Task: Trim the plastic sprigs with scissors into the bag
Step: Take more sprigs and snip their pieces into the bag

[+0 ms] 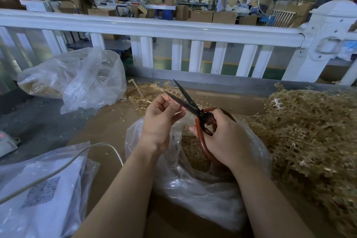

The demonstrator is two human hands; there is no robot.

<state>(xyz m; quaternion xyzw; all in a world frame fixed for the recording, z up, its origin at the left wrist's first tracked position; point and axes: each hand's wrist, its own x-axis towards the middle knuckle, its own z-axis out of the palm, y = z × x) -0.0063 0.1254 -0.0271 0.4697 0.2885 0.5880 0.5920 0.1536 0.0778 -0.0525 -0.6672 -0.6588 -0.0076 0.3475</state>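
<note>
Nearest the camera, two bare forearms reach forward over the brown bench (108,127). Directly under them sits an open clear plastic bag (193,185), thin and crinkled, holding a bed of small tan trimmings.

The right hand (226,137) grips the scissors (195,110): fingers curled through the red-coated loop handles, dark pointed blades parted in a narrow V and aimed away toward the far edge. The left hand (162,116) is held above the bag mouth, just beside the blades, with thumb and fingertips pinched together. Whatever they pinch is too small to make out; it is presumably a short sprig piece.

Judged step: between cuts, with a piece presented to the open blades over the bag. The next move calls for seating the stem between the blades clear of the left fingertips, then closing them so the offcut drops into the bag.

The stock of untrimmed plastic sprigs (309,131) lies heaped along the right edge: tan, stiff, branching and tangled. A few loose sprigs (143,94) lie near the far edge. A second clear bag (77,81), partly filled, sits at the far left corner. A white packet (38,195) in plastic lies at the near left corner.
</note>
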